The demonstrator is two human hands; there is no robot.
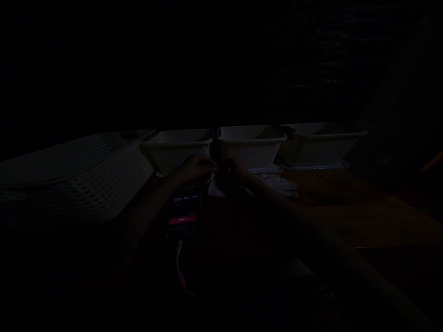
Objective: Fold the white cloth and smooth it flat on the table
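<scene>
The scene is very dark. My left hand (pixel 194 168) and my right hand (pixel 234 171) meet above the table, just in front of the white bins. Both have their fingers curled together around a small pale piece, apparently white cloth (pixel 215 186), which hangs between and below them. A phone (pixel 184 210) with a lit timer screen and a red button lies flat on the table directly under my left hand.
Three white bins (pixel 249 145) stand in a row at the back of the wooden table (pixel 346 207). A large white perforated basket (pixel 79 175) lies at the left. More pale cloth pieces (pixel 279 183) lie before the middle bin. A cable (pixel 179 263) trails from the phone.
</scene>
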